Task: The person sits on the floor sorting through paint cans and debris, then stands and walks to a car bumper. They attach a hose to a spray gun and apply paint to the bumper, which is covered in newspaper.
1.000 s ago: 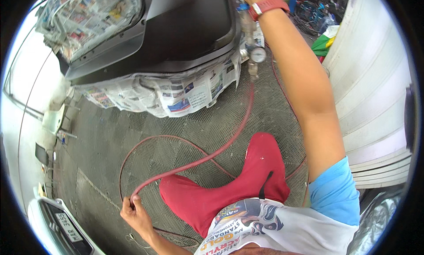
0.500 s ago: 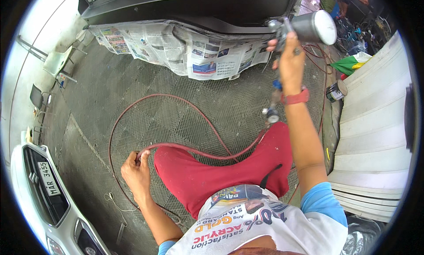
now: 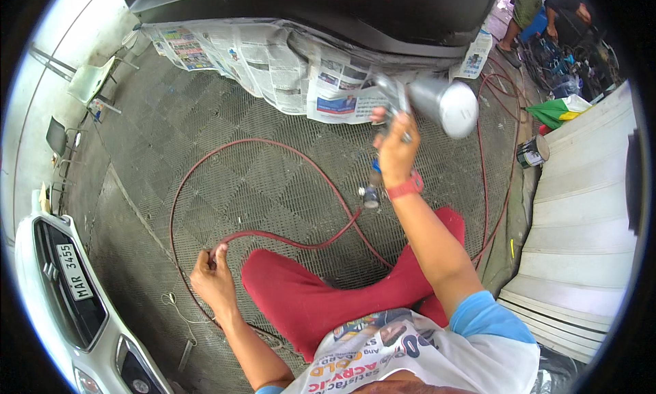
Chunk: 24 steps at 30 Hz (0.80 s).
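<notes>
**Spray gun raised, hose gripped**

A spray gun (image 3: 417,104) with a silver cup is held in the closed right hand (image 3: 396,151), right of centre in the upper frame. The red air hose (image 3: 273,237) is clasped by the left hand (image 3: 213,281) at lower left, over the grated floor (image 3: 225,121). Newspaper masking (image 3: 273,59) is seen along the top.

bright, even daylight fills the scene; the strongest light falls at the left, where the pale wall (image 3: 41,87) washes out toward white; shadows on the textured floor (image 3: 225,162) are soft and faint; a sheen of glare sits on the silver cup of the spray gun (image 3: 447,106); the centre is sharp; straight lines bow strongly toward the rim, detail smears there, and a black circular border frames the whole picture
</notes>
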{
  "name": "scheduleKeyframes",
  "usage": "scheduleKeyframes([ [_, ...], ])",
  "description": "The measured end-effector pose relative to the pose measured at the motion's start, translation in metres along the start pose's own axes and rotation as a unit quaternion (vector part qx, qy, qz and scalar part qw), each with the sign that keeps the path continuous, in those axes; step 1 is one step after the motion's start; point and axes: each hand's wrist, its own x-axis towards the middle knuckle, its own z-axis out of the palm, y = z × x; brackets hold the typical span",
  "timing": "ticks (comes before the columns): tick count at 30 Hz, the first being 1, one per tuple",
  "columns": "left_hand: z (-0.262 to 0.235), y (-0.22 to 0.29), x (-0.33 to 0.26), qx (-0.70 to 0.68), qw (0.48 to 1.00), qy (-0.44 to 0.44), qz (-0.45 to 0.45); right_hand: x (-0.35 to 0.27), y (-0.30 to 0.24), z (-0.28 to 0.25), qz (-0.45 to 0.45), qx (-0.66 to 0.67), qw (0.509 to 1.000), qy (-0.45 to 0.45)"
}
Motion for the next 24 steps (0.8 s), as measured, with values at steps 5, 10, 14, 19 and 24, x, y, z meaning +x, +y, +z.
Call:
scheduleKeyframes([
  [5, -0.056, -0.013, 0.002, 0.028, 0.997, -0.03, -0.067, -0.012, -0.037, 0.003, 0.007, -0.075, 0.993, 0.086],
  [10, -0.175, -0.021, 0.004, 0.025, 0.985, -0.052, -0.161, -0.01, -0.071, 0.077, 0.079, -0.093, 0.991, 0.045],
  [14, -0.268, -0.054, -0.007, 0.107, 0.97, -0.114, -0.186, 0.002, -0.105, 0.182, 0.074, -0.085, 0.993, -0.022],
  [19, -0.301, -0.117, -0.002, -0.01, 0.943, -0.149, -0.299, 0.017, -0.094, 0.338, 0.034, -0.131, 0.989, -0.064],
  [24, -0.315, -0.195, 0.032, -0.093, 0.91, -0.221, -0.338, 0.034, -0.101, 0.449, 0.067, -0.118, 0.985, -0.108],
])
